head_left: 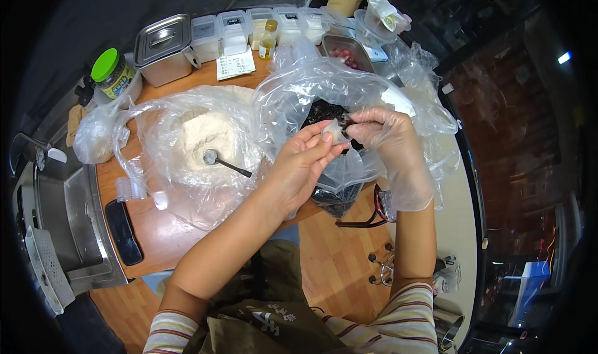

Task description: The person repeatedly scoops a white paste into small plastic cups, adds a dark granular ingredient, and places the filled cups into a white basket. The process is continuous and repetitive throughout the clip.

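Observation:
My bare left hand (305,157) is closed around a small translucent plastic cup (334,131), tilted toward the right. Wearing a clear plastic glove, my right hand (386,136) has its fingertips pinched together at the cup's mouth. Something dark shows at those fingertips, too small to name. Both hands are above a large open clear plastic bag (280,92) that holds a dark, lumpy mass (321,112), partly hidden by the hands. Left of it lies another open clear bag with pale powder (202,136); a dark-handled spoon (227,164) rests in the powder.
Along the back stand a lidded metal container (163,42), several clear lidded boxes (233,33), a small yellow bottle (267,41) and a tray of red fruit (347,58). A green-lidded jar (112,73), stacked small cups (129,189), a phone (123,232) and a sink (68,210) are leftward.

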Demonstrator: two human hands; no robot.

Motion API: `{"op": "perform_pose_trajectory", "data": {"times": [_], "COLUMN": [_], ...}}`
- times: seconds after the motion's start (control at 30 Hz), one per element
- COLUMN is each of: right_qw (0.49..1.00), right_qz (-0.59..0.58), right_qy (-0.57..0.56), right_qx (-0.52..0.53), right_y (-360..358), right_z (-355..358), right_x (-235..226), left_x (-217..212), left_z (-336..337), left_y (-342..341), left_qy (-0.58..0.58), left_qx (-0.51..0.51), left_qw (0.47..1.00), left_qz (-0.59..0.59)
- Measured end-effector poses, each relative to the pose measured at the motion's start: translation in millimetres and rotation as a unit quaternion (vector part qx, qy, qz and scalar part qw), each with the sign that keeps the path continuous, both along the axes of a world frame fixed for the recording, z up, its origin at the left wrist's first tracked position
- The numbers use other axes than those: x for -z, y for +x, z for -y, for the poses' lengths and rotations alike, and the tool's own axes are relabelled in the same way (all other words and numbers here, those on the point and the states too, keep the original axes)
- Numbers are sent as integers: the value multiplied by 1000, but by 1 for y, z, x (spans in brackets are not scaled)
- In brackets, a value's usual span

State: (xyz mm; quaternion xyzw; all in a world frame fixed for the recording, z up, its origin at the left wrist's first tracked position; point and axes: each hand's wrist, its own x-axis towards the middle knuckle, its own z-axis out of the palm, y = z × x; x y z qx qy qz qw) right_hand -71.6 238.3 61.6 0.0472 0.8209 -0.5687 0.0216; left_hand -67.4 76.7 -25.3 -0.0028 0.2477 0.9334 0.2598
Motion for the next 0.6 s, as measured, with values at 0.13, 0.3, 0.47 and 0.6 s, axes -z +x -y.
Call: {"op": "perform_pose_trajectory", "data": {"times": [0.13,0.3,0.47,0.6], "right_qw": [992,990,986,997], "right_qz": [-105,-85,-121,-73], "right_qy": [67,96,108,-10], "right_qx": [-36,-52,-28,-21], "right_y": [7,10,10,12], "right_z": [2,-1,8,8], "right_x": [6,0,4,2], "left_x": [4,4,1,3], "left_z": [-2,-2,-2,3], "left_y": [0,1,6,5], "left_qy": [5,-1,-9,0], "left_qx": [0,1,3,10], "left_qw": [1000,1000,1000,1000], "left_qz": [0,-2,-3,-13]}}
